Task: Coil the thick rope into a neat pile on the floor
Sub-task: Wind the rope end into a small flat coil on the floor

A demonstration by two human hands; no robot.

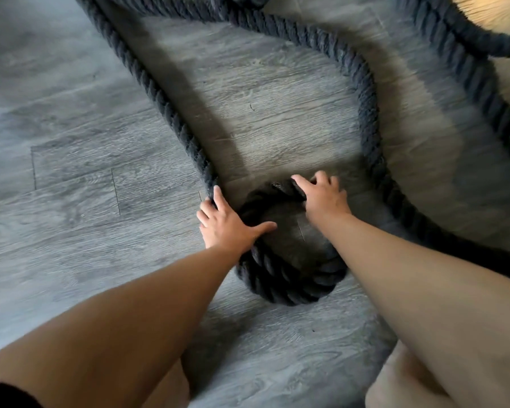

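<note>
First loop of rope (277,287) down on floor (71,142), left hand (230,225) pressing it flat-fingered, right hand (321,198) fingers (300,182) curled over the end; risk: stiff rope could spring open if either lets go, long tail drags the coil.

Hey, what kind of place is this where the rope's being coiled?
Indoors, probably a home or gym room; which one I can't tell. The floor is grey wood-look planking, a thick rope sprawls across it in long loops, and a warm patch of light shows top right.
</note>
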